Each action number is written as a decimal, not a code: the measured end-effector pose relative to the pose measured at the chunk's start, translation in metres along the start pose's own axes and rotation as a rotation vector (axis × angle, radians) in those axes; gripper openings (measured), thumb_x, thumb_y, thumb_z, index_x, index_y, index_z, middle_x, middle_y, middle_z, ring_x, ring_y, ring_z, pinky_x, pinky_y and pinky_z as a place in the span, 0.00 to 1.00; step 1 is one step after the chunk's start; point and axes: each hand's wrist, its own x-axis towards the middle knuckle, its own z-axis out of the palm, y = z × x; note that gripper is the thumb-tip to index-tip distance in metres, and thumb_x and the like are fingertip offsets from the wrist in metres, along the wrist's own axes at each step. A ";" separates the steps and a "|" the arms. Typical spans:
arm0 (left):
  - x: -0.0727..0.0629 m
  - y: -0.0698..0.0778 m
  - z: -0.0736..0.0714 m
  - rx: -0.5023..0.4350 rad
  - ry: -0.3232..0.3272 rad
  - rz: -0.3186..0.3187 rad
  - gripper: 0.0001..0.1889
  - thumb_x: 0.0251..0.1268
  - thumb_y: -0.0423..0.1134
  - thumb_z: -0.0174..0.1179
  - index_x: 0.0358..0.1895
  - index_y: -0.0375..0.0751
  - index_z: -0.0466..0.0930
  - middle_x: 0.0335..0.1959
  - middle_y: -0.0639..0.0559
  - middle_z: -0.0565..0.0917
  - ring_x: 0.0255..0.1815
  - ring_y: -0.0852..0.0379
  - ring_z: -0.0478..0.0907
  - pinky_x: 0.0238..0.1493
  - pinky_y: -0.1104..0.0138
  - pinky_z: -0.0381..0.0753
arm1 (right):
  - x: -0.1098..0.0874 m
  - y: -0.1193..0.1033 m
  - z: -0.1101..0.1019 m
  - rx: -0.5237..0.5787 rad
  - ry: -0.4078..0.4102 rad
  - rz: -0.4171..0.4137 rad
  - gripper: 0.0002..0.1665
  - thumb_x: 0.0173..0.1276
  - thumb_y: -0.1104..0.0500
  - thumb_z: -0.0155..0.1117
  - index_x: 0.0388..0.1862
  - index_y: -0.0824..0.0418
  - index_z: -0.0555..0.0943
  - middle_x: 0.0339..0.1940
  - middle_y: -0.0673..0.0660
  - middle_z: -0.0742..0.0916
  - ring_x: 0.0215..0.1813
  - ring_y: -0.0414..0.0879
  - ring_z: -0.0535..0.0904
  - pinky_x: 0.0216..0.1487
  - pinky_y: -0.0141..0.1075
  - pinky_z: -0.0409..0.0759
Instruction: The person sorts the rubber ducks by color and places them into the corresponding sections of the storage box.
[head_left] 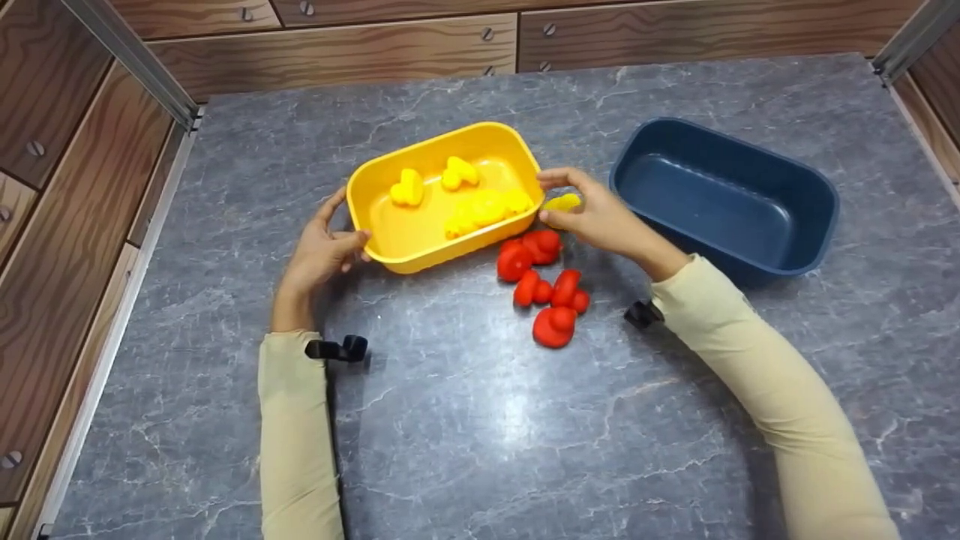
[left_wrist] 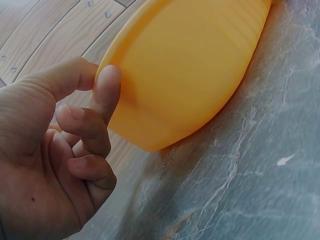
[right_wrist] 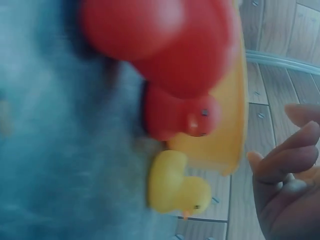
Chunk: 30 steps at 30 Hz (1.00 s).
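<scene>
Pinching the yellow bin's (head_left: 401, 225) rim at its 8 o'clock corner, the L hand (head_left: 311, 251) has thumb + index on the edge, other fingers curled beneath. R hand (head_left: 592, 214) is at bin's 3 o'clock end, fingertips at the rim in head view but seemingly apart in R wrist view, so can't tell if it grips. Bin sits approx 11 o'clock of table centre; can't tell if base is fully down.

Handling, my guess: light, thin smooth plastic, fairly stiff w/ a bit of flex, slightly slippery, not fragile. Best hold prob. both short ends, thumbs over rim, kept level so the yellow ducks (head_left: 487, 208) inside don't slide; most bunch at its 4 o'clock side. Ducks look soft, v. light, easy to roll.

Around: loose yellow duck (head_left: 562, 202) just beside bin at 3 o'clock, partly behind R hand, prob. the main snag. Red ducks (head_left: 544, 291), approx five, clustered at 4-5 o'clock, nearest ones close to bin wall. Blue bin (head_left: 712, 202) at 3 o'clock, beyond R hand, limits room that way.
</scene>
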 end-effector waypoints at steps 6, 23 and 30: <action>0.001 -0.001 0.001 0.021 0.004 0.002 0.44 0.62 0.27 0.57 0.78 0.46 0.43 0.13 0.58 0.82 0.12 0.63 0.73 0.14 0.76 0.66 | -0.008 0.009 0.000 -0.001 0.006 0.022 0.32 0.69 0.58 0.60 0.70 0.59 0.65 0.66 0.62 0.71 0.17 0.38 0.64 0.22 0.26 0.69; -0.004 0.007 0.003 0.018 0.004 -0.016 0.44 0.62 0.26 0.56 0.78 0.45 0.42 0.13 0.58 0.81 0.11 0.63 0.72 0.14 0.76 0.66 | -0.002 0.027 -0.006 -0.077 0.062 0.058 0.37 0.67 0.58 0.62 0.72 0.61 0.61 0.71 0.66 0.66 0.49 0.54 0.73 0.35 0.27 0.74; -0.011 0.017 0.006 0.015 -0.007 -0.029 0.44 0.62 0.26 0.56 0.78 0.44 0.42 0.13 0.57 0.82 0.11 0.62 0.71 0.14 0.75 0.67 | 0.001 0.031 -0.007 -0.150 0.059 0.101 0.39 0.68 0.56 0.61 0.74 0.58 0.58 0.72 0.66 0.65 0.36 0.50 0.73 0.29 0.27 0.74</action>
